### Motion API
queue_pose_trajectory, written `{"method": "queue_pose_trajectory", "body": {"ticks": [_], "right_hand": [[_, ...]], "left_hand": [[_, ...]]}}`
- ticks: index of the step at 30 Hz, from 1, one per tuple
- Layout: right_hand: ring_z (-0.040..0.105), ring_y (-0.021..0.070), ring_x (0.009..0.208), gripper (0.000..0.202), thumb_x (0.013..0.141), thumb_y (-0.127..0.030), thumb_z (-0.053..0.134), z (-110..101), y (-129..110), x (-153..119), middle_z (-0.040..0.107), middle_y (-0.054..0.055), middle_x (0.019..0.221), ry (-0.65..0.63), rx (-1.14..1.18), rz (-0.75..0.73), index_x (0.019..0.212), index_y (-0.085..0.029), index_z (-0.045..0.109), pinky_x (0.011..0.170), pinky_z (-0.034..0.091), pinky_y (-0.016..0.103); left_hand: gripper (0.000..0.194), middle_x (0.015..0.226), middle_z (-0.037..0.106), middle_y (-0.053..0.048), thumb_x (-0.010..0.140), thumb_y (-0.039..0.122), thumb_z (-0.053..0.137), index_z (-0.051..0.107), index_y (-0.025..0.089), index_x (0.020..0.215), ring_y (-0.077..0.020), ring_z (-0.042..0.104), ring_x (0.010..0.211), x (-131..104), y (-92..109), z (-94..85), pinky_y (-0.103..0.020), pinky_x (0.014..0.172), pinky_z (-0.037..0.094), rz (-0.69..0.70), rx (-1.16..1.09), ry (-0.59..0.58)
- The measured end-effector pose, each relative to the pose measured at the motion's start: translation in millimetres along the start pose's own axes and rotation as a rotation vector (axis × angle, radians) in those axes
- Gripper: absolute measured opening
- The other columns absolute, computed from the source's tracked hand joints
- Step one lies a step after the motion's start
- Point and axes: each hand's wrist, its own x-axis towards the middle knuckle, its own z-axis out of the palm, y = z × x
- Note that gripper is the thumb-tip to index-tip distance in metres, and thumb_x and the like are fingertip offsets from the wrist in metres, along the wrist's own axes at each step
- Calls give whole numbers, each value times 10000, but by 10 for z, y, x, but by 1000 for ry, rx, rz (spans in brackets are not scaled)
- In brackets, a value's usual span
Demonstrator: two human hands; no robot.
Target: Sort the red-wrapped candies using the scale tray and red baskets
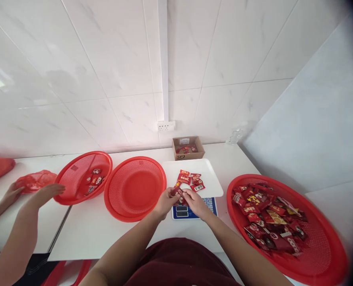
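My left hand (165,203) and my right hand (195,202) meet over the near edge of the white scale tray (214,184). Between their closed fingers are small dark red packets (178,192). Just beyond, several red packets (184,178) lie on the tray. The blue scale panel (188,214) shows below my hands, partly covered by them. Left of the scale is a red basket (135,190) with nothing in it. On the right a larger red basket (316,242) holds a pile of red and dark packets (268,218).
A cardboard box (188,156) with red packets stands behind the tray. At the left, another person's hands (47,194) are near a red plastic bag (36,180) and a tilted red basket (82,167) with several packets. A wall socket (166,126) is above the table.
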Motion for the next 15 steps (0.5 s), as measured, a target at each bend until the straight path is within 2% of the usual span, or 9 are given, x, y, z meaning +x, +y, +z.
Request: {"method": "queue_pose_trajectory", "body": {"ticks": [2, 4, 7, 9, 10, 11, 12, 13, 15], "right_hand": [[638, 209, 856, 354, 850, -420, 412, -43, 41, 12, 687, 57, 967, 28, -64, 49, 1060, -211, 605, 801, 486, 357], [633, 210, 889, 353, 860, -388, 408, -129, 112, 41, 680, 66, 1020, 84, -201, 80, 1101, -213, 596, 806, 479, 349], [570, 215, 1025, 334, 867, -256, 394, -302, 223, 82, 646, 77, 1125, 123, -512, 48, 1116, -200, 610, 873, 429, 327], [528, 213, 1062, 357, 851, -173, 393, -394, 278, 91, 623, 69, 1166, 80, -685, 24, 1130, -202, 613, 892, 399, 308], [516, 211, 1063, 377, 843, -144, 390, -423, 298, 91, 610, 65, 1182, 52, -742, 19, 1143, -204, 610, 888, 393, 299], [508, 210, 1062, 400, 836, -121, 384, -440, 314, 90, 595, 66, 1199, 33, -783, 18, 1163, -202, 600, 881, 390, 292], [502, 211, 1065, 423, 833, -105, 375, -447, 327, 89, 579, 73, 1213, 23, -812, 23, 1189, -194, 586, 875, 389, 288], [494, 214, 1073, 442, 833, -95, 364, -445, 336, 89, 564, 83, 1224, 22, -833, 35, 1214, -182, 569, 870, 389, 288], [483, 222, 1092, 463, 833, -90, 357, -432, 347, 94, 545, 101, 1226, 29, -859, 75, 1251, -163, 540, 859, 392, 287]], "left_hand": [[302, 724, 622, -10, 651, 345, 733, 578, 137, 806, -96, 567, 642, -8, 15, -121, -205, 581, 441, -8, -66, 88], [250, 709, 620, -13, 680, 312, 714, 573, 139, 795, -83, 556, 602, -16, 39, -288, -211, 590, 452, -3, -133, 228], [237, 849, 625, -46, 775, 275, 622, 544, 158, 967, -79, 571, 645, -43, 84, -557, -237, 664, 485, 14, -173, 446], [377, 1051, 587, -91, 806, 278, 578, 467, 188, 1155, -101, 589, 735, -62, 96, -669, -267, 701, 498, 49, -44, 621], [449, 1150, 542, -116, 818, 286, 556, 412, 199, 1235, -119, 591, 792, -65, 91, -686, -288, 723, 502, 97, 93, 687], [487, 1221, 495, -132, 833, 294, 527, 370, 205, 1285, -137, 587, 848, -58, 79, -672, -309, 748, 502, 162, 261, 710], [482, 1249, 473, -134, 842, 297, 503, 370, 207, 1297, -152, 578, 895, -41, 61, -628, -324, 775, 498, 231, 427, 684], [441, 1235, 485, -120, 841, 292, 497, 418, 207, 1267, -163, 568, 934, -10, 40, -559, -330, 810, 488, 298, 550, 615], [324, 1155, 546, -82, 835, 282, 505, 533, 212, 1149, -180, 543, 1013, 88, 1, -370, -331, 885, 454, 377, 766, 401]]}}
